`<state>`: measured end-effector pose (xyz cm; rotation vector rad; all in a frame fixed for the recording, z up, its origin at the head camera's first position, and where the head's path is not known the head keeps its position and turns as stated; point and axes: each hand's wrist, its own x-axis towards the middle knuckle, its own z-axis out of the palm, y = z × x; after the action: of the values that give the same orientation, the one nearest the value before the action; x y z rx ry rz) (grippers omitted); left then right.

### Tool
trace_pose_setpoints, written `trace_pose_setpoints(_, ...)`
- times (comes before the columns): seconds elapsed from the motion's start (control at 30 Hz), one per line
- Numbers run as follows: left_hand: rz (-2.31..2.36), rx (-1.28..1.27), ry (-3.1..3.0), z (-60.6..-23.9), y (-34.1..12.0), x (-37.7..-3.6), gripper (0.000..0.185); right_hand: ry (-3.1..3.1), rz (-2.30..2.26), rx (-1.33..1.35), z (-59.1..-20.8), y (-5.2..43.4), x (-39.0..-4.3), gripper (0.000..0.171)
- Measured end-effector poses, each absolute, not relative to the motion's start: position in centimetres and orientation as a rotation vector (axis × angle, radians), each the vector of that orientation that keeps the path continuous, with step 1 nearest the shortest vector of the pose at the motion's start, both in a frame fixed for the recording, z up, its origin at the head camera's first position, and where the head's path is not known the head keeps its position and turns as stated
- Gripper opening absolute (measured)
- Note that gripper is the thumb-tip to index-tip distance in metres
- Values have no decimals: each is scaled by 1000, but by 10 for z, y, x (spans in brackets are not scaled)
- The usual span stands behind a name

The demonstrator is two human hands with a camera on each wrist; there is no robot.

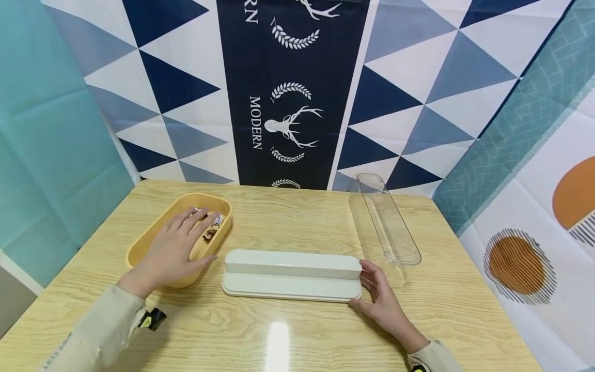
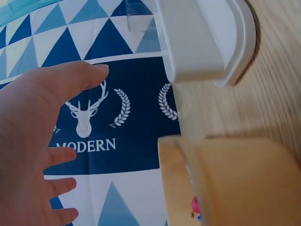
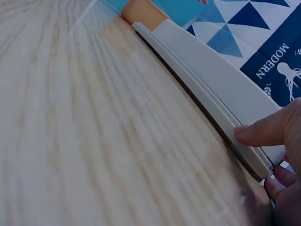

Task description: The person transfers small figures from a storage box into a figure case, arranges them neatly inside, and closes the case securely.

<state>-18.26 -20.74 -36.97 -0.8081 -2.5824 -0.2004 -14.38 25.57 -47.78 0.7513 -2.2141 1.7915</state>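
A long white base with a raised back ledge lies across the middle of the wooden table. My right hand holds its right end, thumb at the front corner and fingers along the end. In the right wrist view the thumb rests on the rim of the white base. My left hand reaches with straight, spread fingers into a yellow tray at the left, over small colourful items. The left wrist view shows the open left hand beside the yellow tray and the end of the white base.
A clear elongated plastic lid lies on the table at the back right, behind the right hand. Patterned cloth backdrops enclose the table at the back and on both sides. Bare wood stretches in front of the white base.
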Motion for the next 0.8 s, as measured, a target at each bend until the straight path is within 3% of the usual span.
trace_pose_setpoints(0.8, -135, -1030, -2698, -356, -241, -241, 78, -2286, 1779, 692, -480, 260, -143, 92)
